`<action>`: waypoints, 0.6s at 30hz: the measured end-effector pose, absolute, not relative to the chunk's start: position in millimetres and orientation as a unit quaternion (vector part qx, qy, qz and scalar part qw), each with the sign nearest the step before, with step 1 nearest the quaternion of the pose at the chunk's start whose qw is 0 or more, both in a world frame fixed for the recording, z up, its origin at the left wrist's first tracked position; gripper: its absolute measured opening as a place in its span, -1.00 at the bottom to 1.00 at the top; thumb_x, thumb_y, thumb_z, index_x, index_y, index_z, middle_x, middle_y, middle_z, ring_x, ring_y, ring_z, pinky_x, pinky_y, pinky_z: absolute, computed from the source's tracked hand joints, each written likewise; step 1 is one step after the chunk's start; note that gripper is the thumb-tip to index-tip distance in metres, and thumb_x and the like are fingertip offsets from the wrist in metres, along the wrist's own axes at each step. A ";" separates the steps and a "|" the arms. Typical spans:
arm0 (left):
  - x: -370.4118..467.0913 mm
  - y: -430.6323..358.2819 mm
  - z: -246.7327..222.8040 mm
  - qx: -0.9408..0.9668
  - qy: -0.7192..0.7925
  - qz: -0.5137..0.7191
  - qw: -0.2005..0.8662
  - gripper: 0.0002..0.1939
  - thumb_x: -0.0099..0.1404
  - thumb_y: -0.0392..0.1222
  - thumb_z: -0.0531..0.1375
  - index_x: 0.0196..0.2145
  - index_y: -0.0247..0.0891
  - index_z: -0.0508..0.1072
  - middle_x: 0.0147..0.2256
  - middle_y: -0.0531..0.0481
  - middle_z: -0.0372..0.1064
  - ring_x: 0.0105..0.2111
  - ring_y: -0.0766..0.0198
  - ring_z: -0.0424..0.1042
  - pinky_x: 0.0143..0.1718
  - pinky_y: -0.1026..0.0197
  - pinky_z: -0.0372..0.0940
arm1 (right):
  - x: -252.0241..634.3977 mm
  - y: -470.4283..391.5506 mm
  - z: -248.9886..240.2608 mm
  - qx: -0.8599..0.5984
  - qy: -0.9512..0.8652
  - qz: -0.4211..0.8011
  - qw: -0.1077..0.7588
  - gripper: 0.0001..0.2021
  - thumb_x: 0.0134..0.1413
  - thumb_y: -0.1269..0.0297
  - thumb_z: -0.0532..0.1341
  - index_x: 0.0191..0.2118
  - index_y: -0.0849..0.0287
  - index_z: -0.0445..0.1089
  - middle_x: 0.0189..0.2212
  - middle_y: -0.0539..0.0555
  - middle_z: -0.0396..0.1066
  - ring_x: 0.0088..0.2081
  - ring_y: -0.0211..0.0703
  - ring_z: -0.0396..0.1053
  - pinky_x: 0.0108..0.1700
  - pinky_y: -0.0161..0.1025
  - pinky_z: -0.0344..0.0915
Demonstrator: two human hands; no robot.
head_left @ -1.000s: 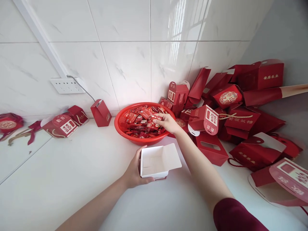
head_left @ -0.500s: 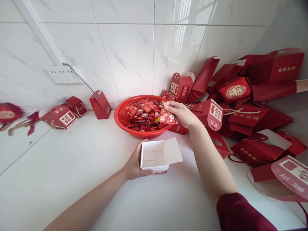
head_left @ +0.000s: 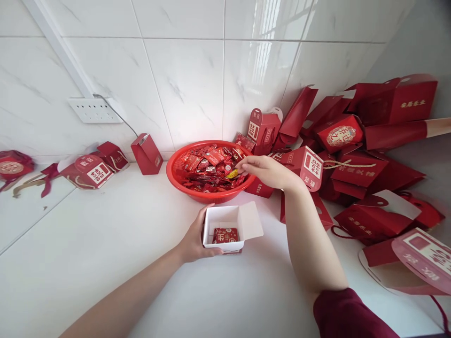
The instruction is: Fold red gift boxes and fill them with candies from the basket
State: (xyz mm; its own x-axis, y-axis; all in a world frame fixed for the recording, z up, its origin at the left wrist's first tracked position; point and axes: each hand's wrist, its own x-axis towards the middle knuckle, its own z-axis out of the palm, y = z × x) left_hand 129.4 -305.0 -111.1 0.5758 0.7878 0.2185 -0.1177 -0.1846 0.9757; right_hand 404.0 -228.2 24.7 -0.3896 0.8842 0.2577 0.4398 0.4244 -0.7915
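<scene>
My left hand (head_left: 193, 239) is wrapped round the left side of a small box (head_left: 222, 216) with a white inside and its lid flap open to the right. One red printed packet (head_left: 226, 235) lies in the bottom of the box. Behind it stands a red plastic basket (head_left: 197, 195) heaped with red wrapped packets (head_left: 211, 159). At the basket's right side is my right hand (head_left: 262, 169), its fingers pinched together over the packets next to a yellow one (head_left: 232, 174); what the fingertips hold, if anything, is too small to tell.
Many red gift boxes (head_left: 357, 173) are piled on the right, close to my right forearm. More red boxes (head_left: 147, 154) and ribbons (head_left: 49, 178) stand along the tiled wall on the left, below a socket strip (head_left: 94, 110) with a cable.
The red packet that my right hand held over the basket is gone from its fingers, and a red packet now lies in the box. My right hand is at the basket's packets again.
</scene>
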 end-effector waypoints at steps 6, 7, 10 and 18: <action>129.7 -304.3 -110.6 0.655 0.252 0.383 0.601 0.12 -0.01 -0.15 0.47 0.34 -0.05 -0.12 0.24 -0.25 0.12 0.23 -0.20 0.20 0.20 -0.25 0.16 | 402.5 -200.3 2.8 -0.474 -0.744 0.362 0.300 -0.52 0.31 -0.06 0.03 -0.36 0.17 0.53 -0.38 0.11 0.58 -0.26 -0.07 0.52 -0.07 -0.16 0.36; 129.9 -304.2 -110.5 0.657 0.252 0.382 0.599 0.12 -0.01 -0.15 0.46 0.34 -0.05 -0.12 0.24 -0.25 0.11 0.23 -0.20 0.19 0.20 -0.25 0.16 | 398.0 -196.7 -1.0 -0.457 -0.750 0.392 0.274 -0.46 0.31 -0.12 0.00 -0.37 0.18 0.54 -0.39 0.12 0.58 -0.27 -0.07 0.52 -0.08 -0.17 0.37; 129.9 -304.0 -111.0 0.662 0.254 0.384 0.592 0.13 -0.02 -0.15 0.47 0.33 -0.05 -0.11 0.24 -0.26 0.11 0.22 -0.21 0.20 0.19 -0.25 0.17 | 382.2 -190.0 -8.7 -0.450 -0.791 0.365 0.197 -0.37 0.32 -0.18 -0.06 -0.41 0.16 0.57 -0.31 0.15 0.60 -0.21 -0.04 0.53 -0.05 -0.18 0.36; 129.9 -304.2 -112.3 0.663 0.249 0.387 0.591 0.11 -0.02 -0.14 0.47 0.33 -0.02 -0.09 0.24 -0.24 0.10 0.21 -0.20 0.20 0.17 -0.24 0.19 | 352.9 -192.9 -9.5 -0.541 -0.826 0.158 0.003 -0.41 0.36 -0.09 -0.13 -0.04 0.16 0.55 0.04 0.26 0.48 0.09 0.26 0.40 0.04 0.01 0.29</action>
